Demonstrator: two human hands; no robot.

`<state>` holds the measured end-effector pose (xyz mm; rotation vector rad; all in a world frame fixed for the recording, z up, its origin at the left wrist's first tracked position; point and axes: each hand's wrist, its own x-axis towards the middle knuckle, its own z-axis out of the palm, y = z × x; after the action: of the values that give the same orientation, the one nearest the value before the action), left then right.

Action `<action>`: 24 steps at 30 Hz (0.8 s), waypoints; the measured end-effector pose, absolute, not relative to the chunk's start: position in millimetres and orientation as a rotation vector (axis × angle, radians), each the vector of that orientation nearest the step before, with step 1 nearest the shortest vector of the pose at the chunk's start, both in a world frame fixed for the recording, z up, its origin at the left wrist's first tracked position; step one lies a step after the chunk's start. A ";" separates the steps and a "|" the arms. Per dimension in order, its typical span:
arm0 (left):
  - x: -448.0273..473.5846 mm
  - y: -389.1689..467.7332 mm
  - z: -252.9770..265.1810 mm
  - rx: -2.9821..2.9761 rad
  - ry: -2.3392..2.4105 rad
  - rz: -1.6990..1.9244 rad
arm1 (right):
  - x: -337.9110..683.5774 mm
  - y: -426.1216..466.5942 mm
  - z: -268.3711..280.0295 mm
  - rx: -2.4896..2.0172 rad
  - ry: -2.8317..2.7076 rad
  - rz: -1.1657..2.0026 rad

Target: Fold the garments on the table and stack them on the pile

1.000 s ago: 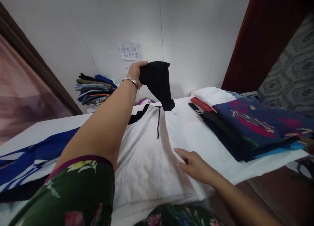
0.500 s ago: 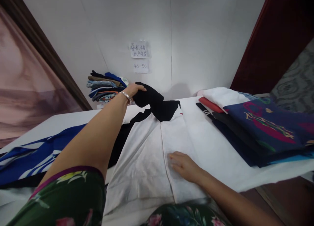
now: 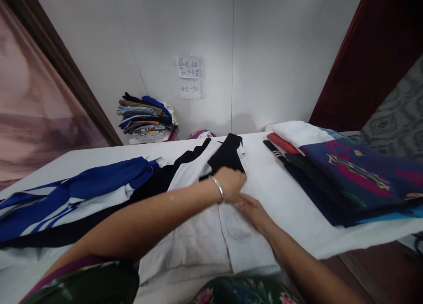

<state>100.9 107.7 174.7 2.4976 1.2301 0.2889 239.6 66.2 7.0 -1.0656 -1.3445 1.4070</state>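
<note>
A white long-sleeved garment [image 3: 201, 238] with black sleeves lies in front of me, with a seam or fold line running down its middle. One black sleeve [image 3: 228, 154] is bent down from the garment's top right toward my hands. My left hand [image 3: 233, 184], wearing a silver bracelet, is closed around the end of this sleeve. Just below it, my right hand [image 3: 256, 212] meets the left over the white cloth. Its fingertips are bent together and partly covered, so what they pinch is hidden. The other black sleeve [image 3: 188, 158] stretches out to the left.
On the left of the white table [image 3: 89, 156] lies a blue and white garment [image 3: 109, 185]. A stack of folded clothes [image 3: 147, 119] stands at the back left. Folded clothes [image 3: 357, 176] are piled on the right. Paper notes [image 3: 191, 77] hang on the wall.
My left hand has come down and right from the table's back, bringing the black sleeve over the white body. The right hand has shifted slightly and its fingers now meet the left.
</note>
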 end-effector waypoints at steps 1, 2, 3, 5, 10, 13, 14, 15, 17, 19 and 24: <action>106.4 93.2 156.3 2.526 1.186 0.102 | 243.5 68.1 9.4 -1.015 -1.128 1.494; 109.7 81.6 139.4 2.535 1.093 -0.055 | 247.4 69.3 12.0 -0.968 -0.963 1.569; 111.0 72.9 124.7 2.509 1.004 -0.153 | 251.0 69.5 14.3 -0.934 -0.848 1.632; 108.5 62.2 102.4 2.439 0.931 -0.167 | 256.8 67.3 17.5 -0.928 -0.725 1.710; 94.2 37.7 70.2 2.285 1.174 0.215 | 263.2 58.3 14.3 -0.990 -0.759 1.706; 94.2 15.1 57.6 2.315 1.165 0.314 | 261.9 60.0 12.4 -1.026 -0.867 1.681; 95.5 8.8 55.7 2.345 1.161 0.310 | 261.1 62.3 13.3 -1.050 -0.898 1.666; 96.9 3.9 55.4 2.381 1.163 0.295 | 260.5 65.1 15.2 -1.066 -0.924 1.643; 98.9 -1.4 58.7 2.468 1.170 0.281 | 260.6 71.5 21.2 -1.043 -0.956 1.569; 99.1 -2.1 64.4 2.549 1.178 0.311 | 263.5 76.7 26.4 -0.999 -0.950 1.484; 99.9 -4.5 62.7 2.524 1.192 0.213 | 279.9 79.5 13.1 -1.210 -1.118 1.446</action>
<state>99.9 -4.5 62.7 2.5244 1.1919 0.2134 279.9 79.5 13.1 -1.2102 -1.1177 1.4459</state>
